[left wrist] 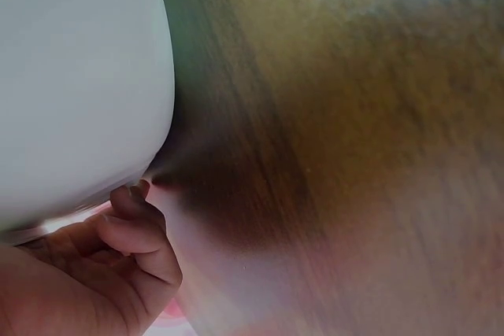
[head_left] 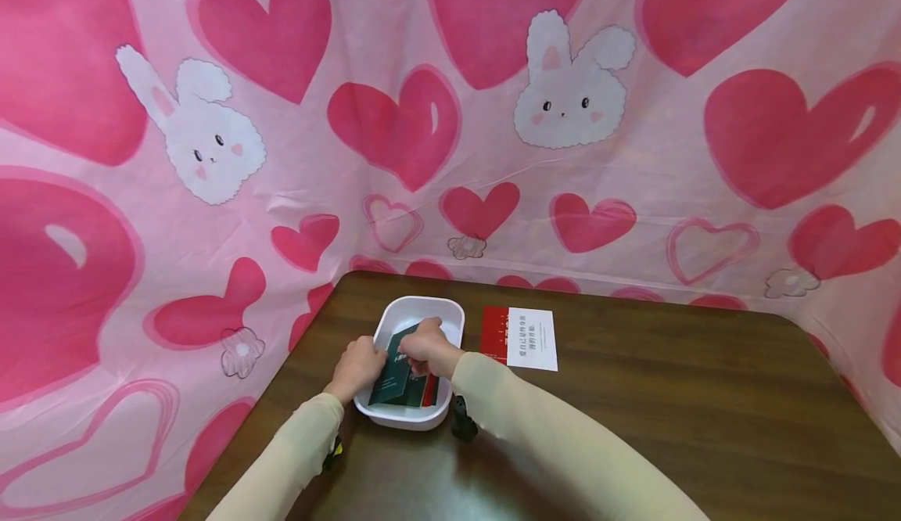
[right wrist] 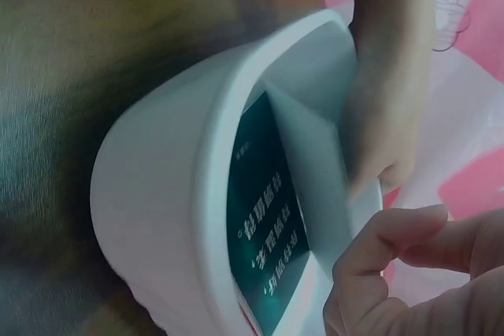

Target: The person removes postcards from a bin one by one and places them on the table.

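Note:
A white plastic tub (head_left: 456, 325) stands toward the left of the table. My left hand (head_left: 357, 366) grips its left side; in the left wrist view curled fingers (left wrist: 142, 222) lie against the tub's outer wall (left wrist: 87, 60). My right hand (head_left: 431, 346) reaches over the tub and pinches a dark green card (head_left: 391, 380), which slants inside it. Another green card with a red strip (head_left: 429, 392) lies under it, partly hidden. In the right wrist view white lettering shows on a green card (right wrist: 264, 218), and the right thumb and index finger are bent close together.
Right of the tub, a white printed card (head_left: 533, 339) overlaps a red card (head_left: 494, 333) on the brown wooden table (head_left: 669, 396). Pink cloth with hearts and rabbits (head_left: 493, 153) hangs behind and along the left side.

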The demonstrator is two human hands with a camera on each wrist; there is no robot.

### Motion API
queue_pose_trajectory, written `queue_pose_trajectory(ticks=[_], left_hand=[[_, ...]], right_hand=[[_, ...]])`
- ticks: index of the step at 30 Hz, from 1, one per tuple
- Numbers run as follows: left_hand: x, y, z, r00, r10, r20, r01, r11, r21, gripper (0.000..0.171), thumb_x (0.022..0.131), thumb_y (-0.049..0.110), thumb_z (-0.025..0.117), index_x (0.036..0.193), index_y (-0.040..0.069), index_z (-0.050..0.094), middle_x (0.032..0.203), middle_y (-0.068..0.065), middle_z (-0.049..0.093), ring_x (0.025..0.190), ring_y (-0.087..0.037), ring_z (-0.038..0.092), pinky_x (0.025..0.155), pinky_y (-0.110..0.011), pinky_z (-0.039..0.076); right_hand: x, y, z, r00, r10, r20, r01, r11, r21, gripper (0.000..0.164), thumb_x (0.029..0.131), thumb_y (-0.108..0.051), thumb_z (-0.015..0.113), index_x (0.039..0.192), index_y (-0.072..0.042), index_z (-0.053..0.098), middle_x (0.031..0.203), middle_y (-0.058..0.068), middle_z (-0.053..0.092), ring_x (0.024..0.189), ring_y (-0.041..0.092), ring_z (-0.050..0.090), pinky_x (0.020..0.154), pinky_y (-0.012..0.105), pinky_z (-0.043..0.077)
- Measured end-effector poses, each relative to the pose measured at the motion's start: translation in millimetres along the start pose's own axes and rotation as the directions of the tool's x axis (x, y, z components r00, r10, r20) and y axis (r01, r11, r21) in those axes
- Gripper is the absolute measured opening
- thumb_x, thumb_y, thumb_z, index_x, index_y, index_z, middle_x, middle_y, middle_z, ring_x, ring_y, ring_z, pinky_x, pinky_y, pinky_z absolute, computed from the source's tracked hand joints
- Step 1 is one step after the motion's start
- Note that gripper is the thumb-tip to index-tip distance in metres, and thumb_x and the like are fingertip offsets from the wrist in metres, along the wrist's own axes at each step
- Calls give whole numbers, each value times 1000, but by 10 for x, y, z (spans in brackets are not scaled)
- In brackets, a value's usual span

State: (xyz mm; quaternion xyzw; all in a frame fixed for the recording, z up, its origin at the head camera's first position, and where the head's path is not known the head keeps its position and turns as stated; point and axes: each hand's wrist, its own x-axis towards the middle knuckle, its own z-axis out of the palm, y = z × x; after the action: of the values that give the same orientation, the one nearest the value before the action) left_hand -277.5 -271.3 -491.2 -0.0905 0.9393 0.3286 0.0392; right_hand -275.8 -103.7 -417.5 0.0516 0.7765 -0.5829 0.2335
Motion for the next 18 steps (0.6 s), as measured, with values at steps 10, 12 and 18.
queue_pose_trajectory(ticks=[10, 12, 18], left_hand=[[6, 42, 13, 1000, -17, -8, 17, 1000, 2, 27, 101, 13, 61, 113, -12, 66, 78, -13, 61, 71, -27, 63, 74, -49, 62], [2, 42, 11, 1000, -22, -7, 22, 1000, -2, 28, 101, 13, 61, 115, -12, 65, 80, -14, 62, 72, -27, 63, 75, -50, 62], [-1, 37, 2, 1000, -27, 6, 27, 1000, -6, 33, 102, 13, 61, 121, -14, 63, 90, -17, 67, 76, -28, 65, 79, -55, 62]], right_hand=[[72, 43, -62, 999, -47, 1, 47, 993, -106, 65, 89, 4, 73, 139, 8, 31, 66, 10, 51, 43, 15, 44, 42, 24, 43], [81, 49, -87, 998, -57, 6, 57, 991, -119, 51, 88, 4, 74, 128, 10, 42, 64, 10, 51, 43, 15, 44, 41, 24, 43], [129, 44, -167, 997, -79, 16, 81, 970, -231, 15, 87, -1, 79, 82, 4, 65, 59, 8, 52, 42, 16, 44, 42, 25, 44]])
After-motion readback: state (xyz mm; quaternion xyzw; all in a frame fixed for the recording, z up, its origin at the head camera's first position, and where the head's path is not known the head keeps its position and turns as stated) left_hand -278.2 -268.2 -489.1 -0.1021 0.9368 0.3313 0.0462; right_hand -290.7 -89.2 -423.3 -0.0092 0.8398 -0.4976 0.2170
